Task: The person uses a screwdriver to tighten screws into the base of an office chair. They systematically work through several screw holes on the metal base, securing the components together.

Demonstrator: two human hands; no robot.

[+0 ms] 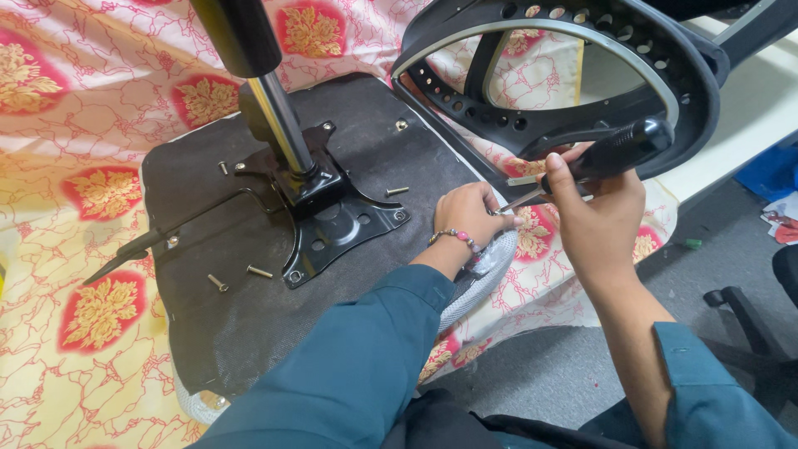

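Fingers of the right hand (594, 208) wrap tight around the black plastic handle of a screwdriver (611, 154), whose thin metal shaft slants down to the left. Its tip meets the left hand (472, 212), which is curled narrow at the near edge of the upturned dark fabric-covered chair seat (241, 324), pinching something too small to make out. A bead bracelet (453, 237) circles that wrist. On the seat's underside a black metal mounting plate (332, 220) carries a chrome gas-lift column (278, 120), with loose silver screws (259, 271) lying around it. A black curved plastic chair-back frame (573, 79) lies just beyond the hands, all on a red and cream patterned cloth (83, 191).
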